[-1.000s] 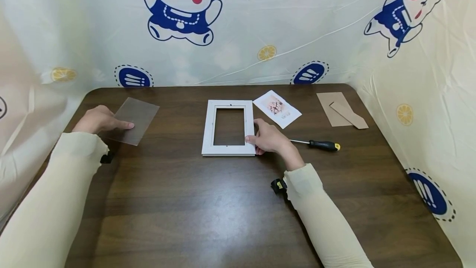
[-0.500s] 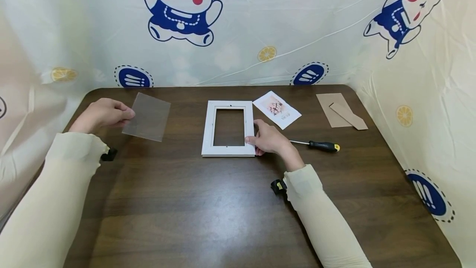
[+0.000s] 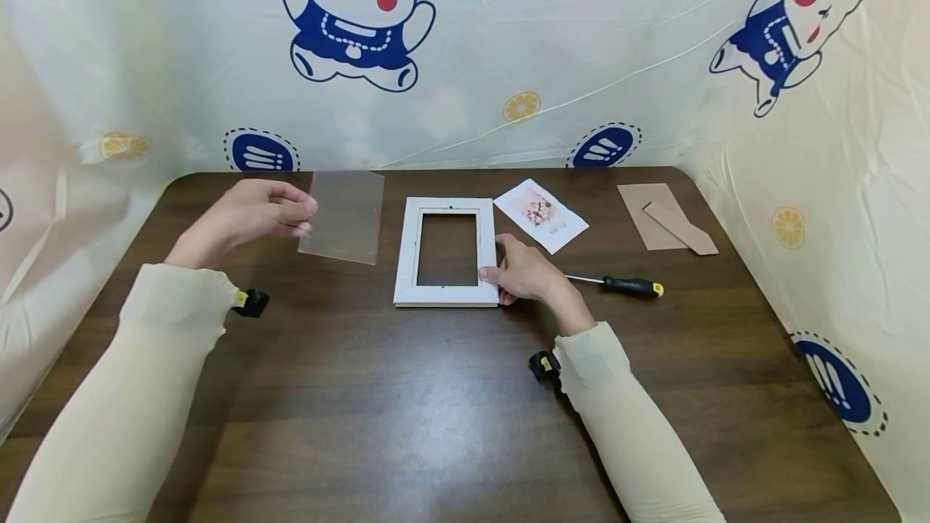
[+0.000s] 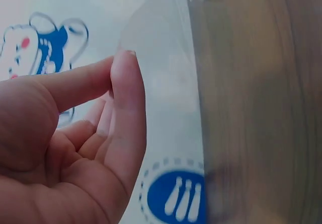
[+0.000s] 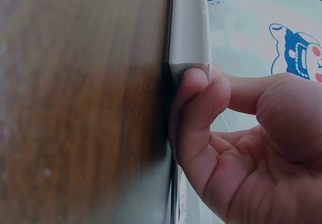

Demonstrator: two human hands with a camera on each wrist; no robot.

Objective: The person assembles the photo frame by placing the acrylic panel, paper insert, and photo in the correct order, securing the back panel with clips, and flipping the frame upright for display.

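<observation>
A clear plastic sheet [image 3: 343,218] is held up at the left of the table, its left edge pinched between thumb and fingers of my left hand [image 3: 254,216]. In the left wrist view the thumb and index fingertip of the left hand [image 4: 115,103] meet at the sheet's edge. A white photo frame [image 3: 445,294] lies flat at the middle of the table, its opening showing the wood. My right hand [image 3: 526,269] grips the frame's right side near the lower corner, thumb on top. The right wrist view shows the curled fingers [image 5: 201,103] against the frame's side [image 5: 190,27].
Right of the frame lies a white card with a flower picture [image 3: 541,215]. A screwdriver [image 3: 632,286] with a black and yellow handle lies by the right hand. Further right, a brown backing board [image 3: 647,216] has a stand strip [image 3: 681,227] on it. A printed curtain [image 3: 465,47] surrounds the table.
My left hand has lifted the clear sheet and carried it to the right, closer to the frame, shifting its grip to the sheet's left edge. The right hand and frame have stayed put.
</observation>
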